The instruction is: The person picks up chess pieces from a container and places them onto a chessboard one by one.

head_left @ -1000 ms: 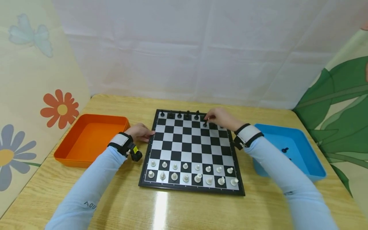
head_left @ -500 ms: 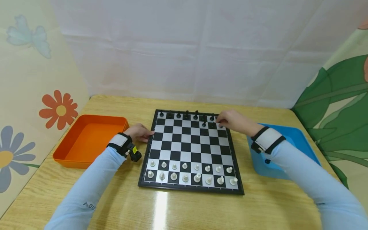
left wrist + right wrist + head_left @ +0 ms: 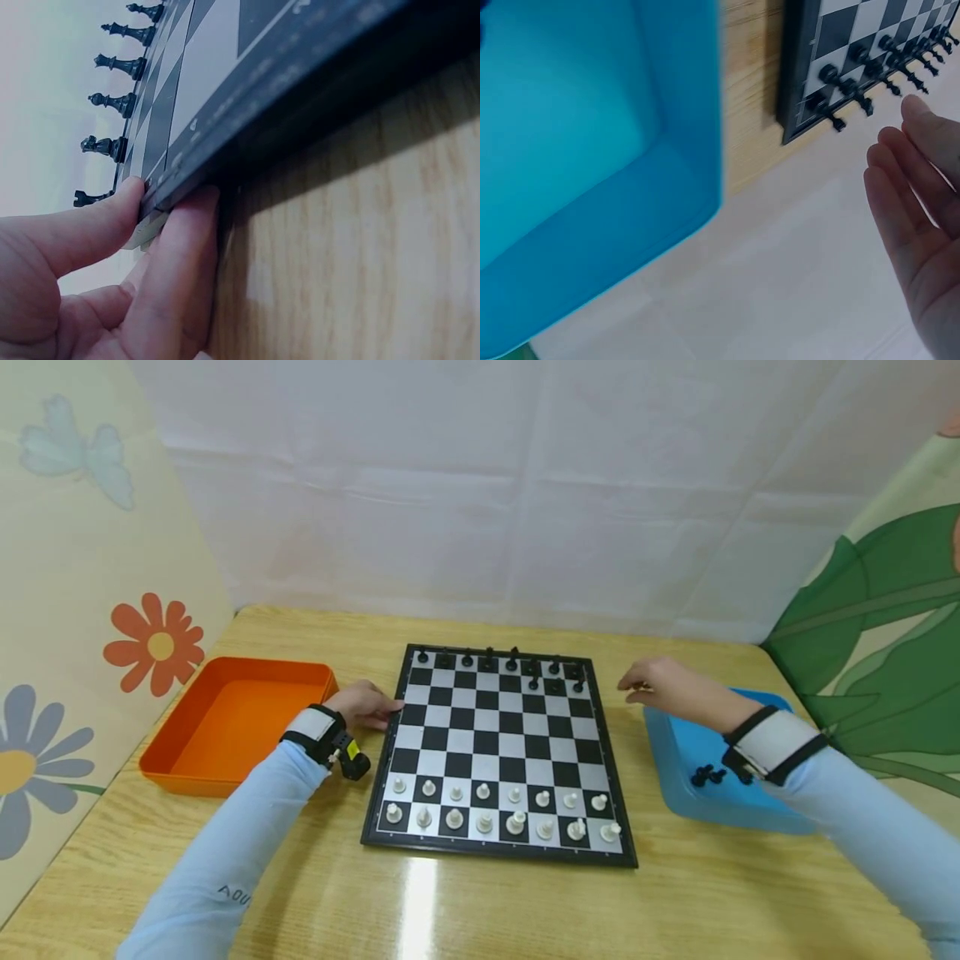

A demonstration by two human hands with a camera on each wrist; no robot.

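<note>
A black-and-silver chessboard (image 3: 498, 752) lies in the middle of the wooden table. White pieces (image 3: 498, 810) fill its two near rows. Black pieces (image 3: 487, 658) line the far row, with two black pawns (image 3: 534, 683) one row nearer. My left hand (image 3: 367, 703) holds the board's left edge; in the left wrist view the thumb (image 3: 97, 225) lies on top of the rim and a finger (image 3: 187, 262) presses its side. My right hand (image 3: 651, 687) hovers between the board's far right corner and the blue tray (image 3: 675, 810), holding nothing. Its fingers (image 3: 907, 195) are nearly straight.
A few black pieces (image 3: 708, 772) lie in the blue tray (image 3: 592, 150). An orange tray (image 3: 232, 718) stands left of the board. White sheeting and painted panels wall the table at the back and sides.
My right hand has left the black pieces at the board's far right and moved right, off the board, toward the blue tray. The left hand has stayed on the board's edge.
</note>
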